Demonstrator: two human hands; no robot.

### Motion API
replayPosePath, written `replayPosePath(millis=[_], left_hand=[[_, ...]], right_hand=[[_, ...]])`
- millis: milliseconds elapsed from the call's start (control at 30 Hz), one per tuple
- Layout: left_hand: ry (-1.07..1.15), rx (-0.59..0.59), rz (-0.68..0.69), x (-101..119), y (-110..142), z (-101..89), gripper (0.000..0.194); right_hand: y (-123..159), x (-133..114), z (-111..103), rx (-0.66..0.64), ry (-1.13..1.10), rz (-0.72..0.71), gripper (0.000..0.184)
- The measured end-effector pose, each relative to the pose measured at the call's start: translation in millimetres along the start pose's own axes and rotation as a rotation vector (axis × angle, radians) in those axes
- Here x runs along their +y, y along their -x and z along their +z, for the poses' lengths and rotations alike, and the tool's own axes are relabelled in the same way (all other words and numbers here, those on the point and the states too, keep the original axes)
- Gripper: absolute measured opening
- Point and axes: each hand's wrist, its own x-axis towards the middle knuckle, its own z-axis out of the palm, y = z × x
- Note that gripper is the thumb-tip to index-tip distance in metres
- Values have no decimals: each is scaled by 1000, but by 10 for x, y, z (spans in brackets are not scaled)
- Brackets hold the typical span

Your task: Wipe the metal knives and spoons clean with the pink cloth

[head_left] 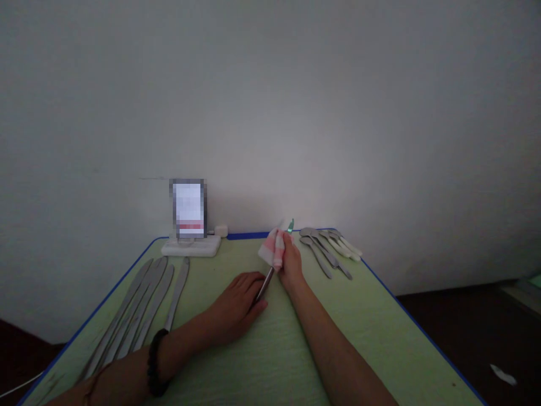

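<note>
In the middle of the table, my left hand (240,304) is closed around the dark-looking metal handle (265,285) of a table knife. My right hand (292,262) grips a pink and white cloth (273,249) wrapped about the upper part of the knife. A greenish, shiny tip (291,226) sticks out above the right hand; it looks like the blade's end. The cloth hides the rest of the blade. To the left, several metal table knives (141,304) lie side by side, partly behind my left forearm.
At the back right lie several metal spoons (315,251) and some pieces with white handles (344,245). A blurred lit screen (189,208) stands in a white holder (192,246) at the back left. The green table (236,366) has a blue edge and meets the wall.
</note>
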Motion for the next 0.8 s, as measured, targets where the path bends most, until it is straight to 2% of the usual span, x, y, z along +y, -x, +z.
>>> replayPosePath(millis=[100,267,400,467,567,700,800], left_hand=[[-5,4,19,-3,-5,6,32],[16,46,30,-49,-5,74,31],[117,82,-46,-74,-1,81,31],[204,85,-84,-77,-6,64,31],[342,98,-125,-80,-23,40,31],[562,213,-221,-131,-53,49,26],[629,314,-325,-215,-73,89,17]], right_hand=[[-6,-228,72,36,6,-50,27],[155,-669,243,-96,200,-267,19],[338,-855,355,-213,342,-403,19],[397,-868,394,-252,364,-453,21],[413,-792,409,-301,381,-447,21],[324,-571,329,-331,484,-394,18],[236,-372,214,-323,558,-365,16]])
